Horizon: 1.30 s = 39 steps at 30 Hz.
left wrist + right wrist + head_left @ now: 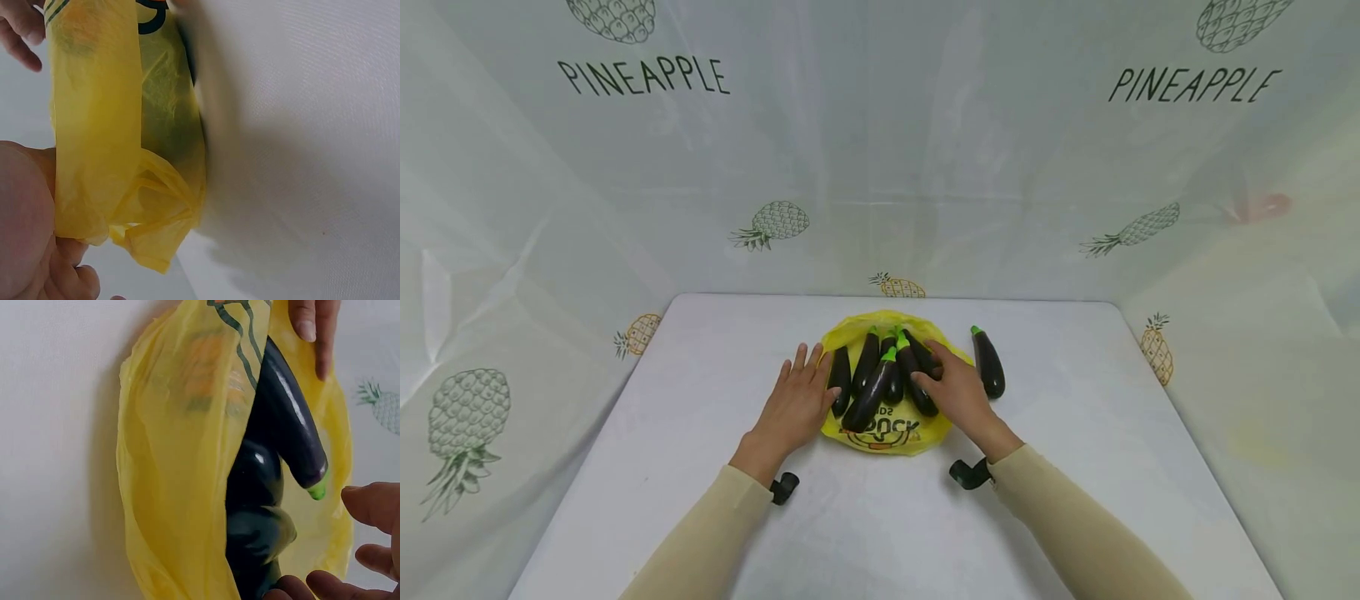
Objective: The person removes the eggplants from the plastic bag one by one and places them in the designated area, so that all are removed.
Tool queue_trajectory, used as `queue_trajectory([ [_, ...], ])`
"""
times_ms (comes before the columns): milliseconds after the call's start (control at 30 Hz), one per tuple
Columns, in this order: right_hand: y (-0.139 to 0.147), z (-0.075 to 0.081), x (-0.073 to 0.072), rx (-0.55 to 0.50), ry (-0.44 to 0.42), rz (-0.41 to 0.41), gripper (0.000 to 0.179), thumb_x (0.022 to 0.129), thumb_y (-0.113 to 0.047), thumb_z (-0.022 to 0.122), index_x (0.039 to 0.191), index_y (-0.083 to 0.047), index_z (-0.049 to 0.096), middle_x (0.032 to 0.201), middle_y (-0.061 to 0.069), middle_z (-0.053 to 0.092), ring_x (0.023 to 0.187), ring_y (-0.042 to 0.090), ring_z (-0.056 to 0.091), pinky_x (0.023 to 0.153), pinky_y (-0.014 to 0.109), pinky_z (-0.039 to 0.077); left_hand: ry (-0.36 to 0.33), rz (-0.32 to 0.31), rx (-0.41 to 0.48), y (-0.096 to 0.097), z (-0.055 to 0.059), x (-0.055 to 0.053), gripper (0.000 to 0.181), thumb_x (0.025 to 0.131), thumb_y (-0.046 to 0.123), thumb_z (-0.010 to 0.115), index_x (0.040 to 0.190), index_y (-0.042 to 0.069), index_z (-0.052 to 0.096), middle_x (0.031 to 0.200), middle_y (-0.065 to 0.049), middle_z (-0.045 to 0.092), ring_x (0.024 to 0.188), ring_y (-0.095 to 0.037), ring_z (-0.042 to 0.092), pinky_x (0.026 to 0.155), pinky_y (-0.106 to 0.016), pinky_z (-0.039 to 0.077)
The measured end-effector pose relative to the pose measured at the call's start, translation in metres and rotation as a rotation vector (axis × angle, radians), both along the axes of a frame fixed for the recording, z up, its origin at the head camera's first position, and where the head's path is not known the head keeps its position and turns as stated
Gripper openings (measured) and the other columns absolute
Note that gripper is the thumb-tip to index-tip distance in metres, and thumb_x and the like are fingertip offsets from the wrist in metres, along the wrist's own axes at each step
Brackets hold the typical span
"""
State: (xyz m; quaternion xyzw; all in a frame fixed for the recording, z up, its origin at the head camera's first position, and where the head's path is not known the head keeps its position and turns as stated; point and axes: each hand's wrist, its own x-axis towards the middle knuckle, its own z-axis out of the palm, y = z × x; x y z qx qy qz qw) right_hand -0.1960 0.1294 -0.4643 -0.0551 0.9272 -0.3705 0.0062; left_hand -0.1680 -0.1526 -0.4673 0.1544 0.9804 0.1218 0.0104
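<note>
A yellow plastic bag [887, 440] with dark print lies on the table, its mouth spread wide. Inside that mouth several dark purple eggplants [871, 392] with green tips lie close together. My left hand [797, 392] is at the bag's left edge with straight, spread fingers, its thumb close to the leftmost eggplant [841, 379]. At the right edge, my right hand [958, 392] reaches over the eggplants with bent, parted fingers. In the right wrist view, its fingers [375, 506] stand apart from the nearest green-tipped eggplant [290, 419]. A separate eggplant [988, 364] lies right of the bag.
A white table [700, 533] carries all of this. Around it hangs a pale sheet [880, 150] printed with pineapples. Dark wrist mounts [970, 473] sit at both sleeves, just above the tabletop.
</note>
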Motion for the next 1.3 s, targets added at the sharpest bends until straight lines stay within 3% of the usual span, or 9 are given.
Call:
queue_trajectory([
  [433, -0.014, -0.011, 0.001, -0.009, -0.045, -0.042, 0.066, 0.1, -0.032, 0.074, 0.158, -0.013, 0.049, 0.138, 0.021, 0.068, 0.118, 0.033, 0.072, 0.093, 0.051, 0.062, -0.015, 0.006, 0.013, 0.002, 0.001, 0.003, 0.067, 0.114, 0.037, 0.047, 0.167, 0.002, 0.027, 0.175, -0.019, 0.017, 0.163, -0.04, 0.005, 0.131, -0.062, 0.015],
  [600, -0.018, -0.013, 0.001, -0.031, -0.062, -0.064, 0.067, 0.098, -0.03, 0.076, 0.157, -0.011, 0.049, 0.136, 0.021, 0.069, 0.115, 0.033, 0.072, 0.091, 0.05, 0.063, 0.009, 0.003, 0.022, 0.002, 0.002, 0.004, 0.067, 0.113, 0.036, 0.05, 0.166, 0.001, 0.029, 0.174, -0.021, 0.021, 0.163, -0.042, 0.009, 0.13, -0.063, 0.018],
  [967, -0.027, -0.018, 0.004, 0.021, -0.069, -0.055, 0.079, 0.092, -0.028, 0.084, 0.157, -0.004, 0.045, 0.134, 0.02, 0.069, 0.113, 0.034, 0.071, 0.093, 0.05, 0.061, 0.013, 0.004, 0.016, 0.002, 0.001, 0.004, 0.067, 0.113, 0.036, 0.05, 0.166, 0.0, 0.029, 0.174, -0.021, 0.022, 0.163, -0.043, 0.01, 0.13, -0.062, 0.017],
  [1300, -0.031, -0.023, 0.002, -0.017, -0.101, -0.054, 0.087, 0.091, -0.029, 0.085, 0.161, -0.007, 0.038, 0.137, 0.021, 0.067, 0.115, 0.034, 0.07, 0.096, 0.05, 0.061, -0.012, 0.0, 0.005, 0.001, 0.002, 0.003, 0.067, 0.114, 0.038, 0.047, 0.167, 0.003, 0.026, 0.175, -0.019, 0.019, 0.163, -0.04, 0.005, 0.131, -0.061, 0.015],
])
